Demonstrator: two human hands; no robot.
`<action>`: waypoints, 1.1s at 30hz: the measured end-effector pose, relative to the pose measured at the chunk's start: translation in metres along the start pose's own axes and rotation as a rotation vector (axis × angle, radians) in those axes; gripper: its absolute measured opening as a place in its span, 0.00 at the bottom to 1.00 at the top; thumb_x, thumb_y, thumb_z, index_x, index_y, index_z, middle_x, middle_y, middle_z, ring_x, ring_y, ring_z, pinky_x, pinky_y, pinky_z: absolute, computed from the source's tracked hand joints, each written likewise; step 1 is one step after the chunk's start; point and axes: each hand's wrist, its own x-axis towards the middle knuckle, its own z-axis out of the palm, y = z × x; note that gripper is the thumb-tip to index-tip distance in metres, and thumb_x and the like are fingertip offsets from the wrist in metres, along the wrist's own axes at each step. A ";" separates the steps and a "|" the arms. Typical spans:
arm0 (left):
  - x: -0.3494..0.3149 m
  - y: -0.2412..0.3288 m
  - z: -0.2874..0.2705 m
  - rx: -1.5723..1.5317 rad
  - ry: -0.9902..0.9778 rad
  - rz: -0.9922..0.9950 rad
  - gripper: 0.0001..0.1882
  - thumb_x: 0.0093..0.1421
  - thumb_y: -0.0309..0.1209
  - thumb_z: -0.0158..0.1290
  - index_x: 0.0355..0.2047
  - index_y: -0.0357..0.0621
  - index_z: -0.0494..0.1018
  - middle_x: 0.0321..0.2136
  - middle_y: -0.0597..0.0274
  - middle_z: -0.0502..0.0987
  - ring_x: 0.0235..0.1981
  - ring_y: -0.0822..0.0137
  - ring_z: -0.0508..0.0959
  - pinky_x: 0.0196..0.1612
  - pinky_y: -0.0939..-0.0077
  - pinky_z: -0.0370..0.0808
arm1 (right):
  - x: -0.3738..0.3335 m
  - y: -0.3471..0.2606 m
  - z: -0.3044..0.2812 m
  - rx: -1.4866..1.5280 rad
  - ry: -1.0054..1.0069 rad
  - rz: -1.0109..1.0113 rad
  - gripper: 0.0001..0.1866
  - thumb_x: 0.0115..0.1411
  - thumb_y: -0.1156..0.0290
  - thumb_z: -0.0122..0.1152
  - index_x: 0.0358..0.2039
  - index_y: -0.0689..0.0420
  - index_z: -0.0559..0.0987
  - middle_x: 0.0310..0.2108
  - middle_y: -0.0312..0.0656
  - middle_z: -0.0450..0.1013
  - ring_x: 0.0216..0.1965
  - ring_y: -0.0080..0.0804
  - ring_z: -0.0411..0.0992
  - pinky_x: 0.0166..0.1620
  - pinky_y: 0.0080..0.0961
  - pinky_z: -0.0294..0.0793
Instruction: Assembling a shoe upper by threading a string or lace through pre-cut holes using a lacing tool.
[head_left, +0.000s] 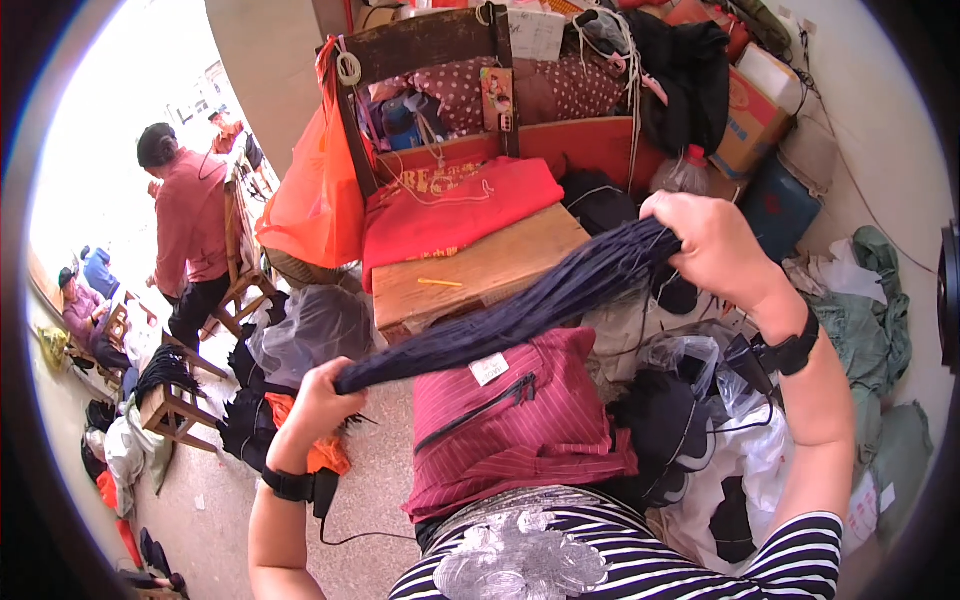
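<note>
A long bundle of dark navy cords is stretched across in front of me, over my lap, slanting up to the right. My left hand is closed round its lower left end, and a few loose strand ends poke out below. My right hand is raised higher and grips the other end in a fist. Beneath the bundle, a maroon striped cloth with a zip and a white label covers my lap. The cords pass close above a wooden tabletop.
On the wooden top lie a red cloth bag and a thin yellow stick. An orange plastic bag hangs at its left. Dark cord bundles and clear plastic lie right of my lap. A person stands at the left by chairs.
</note>
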 end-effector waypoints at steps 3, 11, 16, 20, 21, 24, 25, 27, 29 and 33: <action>-0.005 0.000 -0.001 -0.204 0.043 -0.035 0.10 0.51 0.21 0.59 0.36 0.36 0.75 0.24 0.73 0.72 0.26 0.80 0.68 0.30 0.81 0.69 | -0.005 0.000 0.005 0.093 0.030 0.069 0.17 0.49 0.74 0.66 0.41 0.55 0.75 0.33 0.50 0.76 0.37 0.56 0.75 0.39 0.43 0.74; -0.025 -0.050 0.012 0.143 -0.254 -0.146 0.16 0.52 0.30 0.64 0.40 0.36 0.77 0.24 0.64 0.77 0.27 0.70 0.76 0.34 0.72 0.75 | -0.031 0.006 0.016 0.157 -0.257 0.203 0.19 0.45 0.80 0.62 0.41 0.56 0.77 0.33 0.50 0.77 0.38 0.52 0.77 0.39 0.41 0.74; -0.018 -0.025 0.044 0.467 -0.189 0.114 0.22 0.50 0.38 0.69 0.42 0.39 0.78 0.35 0.53 0.79 0.39 0.52 0.80 0.43 0.63 0.77 | -0.050 0.011 0.029 0.023 -0.226 0.063 0.20 0.44 0.81 0.60 0.42 0.56 0.76 0.32 0.48 0.77 0.37 0.52 0.76 0.38 0.42 0.76; 0.002 0.037 0.082 0.252 0.059 0.380 0.14 0.54 0.30 0.66 0.39 0.39 0.78 0.32 0.54 0.77 0.34 0.57 0.80 0.39 0.65 0.77 | -0.056 0.018 0.033 0.027 -0.217 0.110 0.20 0.45 0.80 0.60 0.42 0.56 0.76 0.32 0.48 0.77 0.37 0.52 0.77 0.38 0.42 0.76; 0.004 0.052 0.090 0.156 0.049 0.504 0.12 0.55 0.28 0.65 0.38 0.40 0.78 0.33 0.54 0.77 0.34 0.57 0.80 0.38 0.65 0.78 | -0.056 0.018 0.034 0.028 -0.219 0.114 0.20 0.45 0.80 0.60 0.42 0.56 0.76 0.32 0.48 0.77 0.37 0.52 0.77 0.38 0.42 0.76; 0.013 0.087 0.119 0.164 -0.007 0.906 0.13 0.54 0.25 0.63 0.41 0.41 0.79 0.39 0.55 0.79 0.36 0.57 0.81 0.38 0.65 0.79 | -0.060 0.015 0.033 0.034 -0.217 0.126 0.16 0.48 0.78 0.63 0.39 0.56 0.77 0.32 0.47 0.77 0.36 0.51 0.76 0.38 0.38 0.74; 0.017 0.099 0.130 0.186 -0.028 1.031 0.15 0.53 0.25 0.63 0.43 0.42 0.80 0.43 0.55 0.79 0.37 0.57 0.81 0.38 0.65 0.79 | -0.062 0.016 0.032 0.030 -0.218 0.121 0.16 0.48 0.78 0.63 0.39 0.56 0.76 0.32 0.47 0.76 0.36 0.51 0.76 0.38 0.39 0.74; 0.021 0.113 0.148 0.309 -0.222 1.058 0.28 0.54 0.27 0.61 0.57 0.41 0.72 0.57 0.51 0.73 0.40 0.56 0.82 0.43 0.64 0.80 | -0.064 0.019 0.030 0.012 -0.214 0.137 0.15 0.48 0.78 0.63 0.40 0.56 0.76 0.32 0.47 0.76 0.36 0.51 0.76 0.38 0.39 0.74; 0.025 0.122 0.165 0.291 -0.283 0.975 0.34 0.54 0.27 0.61 0.62 0.39 0.66 0.62 0.49 0.68 0.44 0.52 0.81 0.46 0.62 0.80 | -0.065 0.022 0.027 -0.026 -0.222 0.087 0.16 0.48 0.77 0.62 0.40 0.55 0.76 0.30 0.48 0.76 0.35 0.52 0.76 0.36 0.42 0.74; 0.025 0.127 0.169 0.266 -0.319 0.832 0.37 0.55 0.26 0.61 0.64 0.36 0.63 0.61 0.44 0.66 0.50 0.45 0.77 0.48 0.61 0.79 | -0.040 0.028 0.029 -0.070 -0.270 0.001 0.10 0.49 0.74 0.63 0.33 0.58 0.75 0.25 0.52 0.75 0.33 0.57 0.77 0.35 0.49 0.75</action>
